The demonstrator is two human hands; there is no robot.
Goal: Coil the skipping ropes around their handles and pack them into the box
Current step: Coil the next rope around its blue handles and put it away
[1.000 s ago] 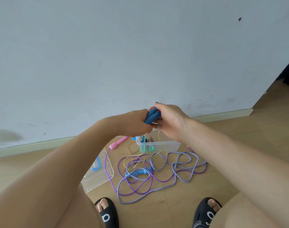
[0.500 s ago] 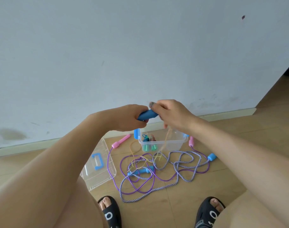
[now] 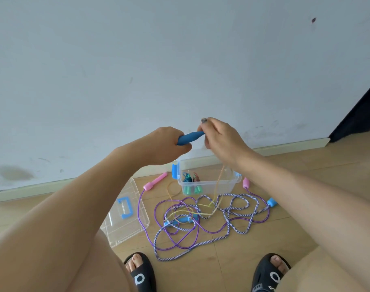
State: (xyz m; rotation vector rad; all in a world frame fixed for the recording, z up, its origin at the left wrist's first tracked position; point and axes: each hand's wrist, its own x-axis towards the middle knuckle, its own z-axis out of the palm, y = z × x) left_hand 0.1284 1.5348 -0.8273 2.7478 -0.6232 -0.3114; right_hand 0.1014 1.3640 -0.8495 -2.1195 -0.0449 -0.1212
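My left hand [image 3: 167, 144] grips a blue handle [image 3: 190, 138] held up in front of the wall. My right hand [image 3: 219, 138] pinches the thin yellow rope [image 3: 218, 184] at the handle's tip; the rope hangs down to the floor. Below stands a clear plastic box [image 3: 209, 184] with blue latches, holding a coiled rope with green handles [image 3: 192, 189]. On the floor lie a tangled purple rope [image 3: 203, 229] with pink handles [image 3: 155, 182], a striped braided rope [image 3: 243, 209] with a light-blue handle [image 3: 272, 202], and another blue handle [image 3: 181, 220].
The box's clear lid [image 3: 125, 216] with a blue grip lies on the wooden floor at the left. My feet in black slippers [image 3: 139, 272] stand at the bottom edge. A white wall and skirting board [image 3: 285, 146] run behind the box.
Both hands have risen and parted slightly. My right hand moved from the handle's side to its tip and drew the yellow rope upward, so more of it hangs taut.
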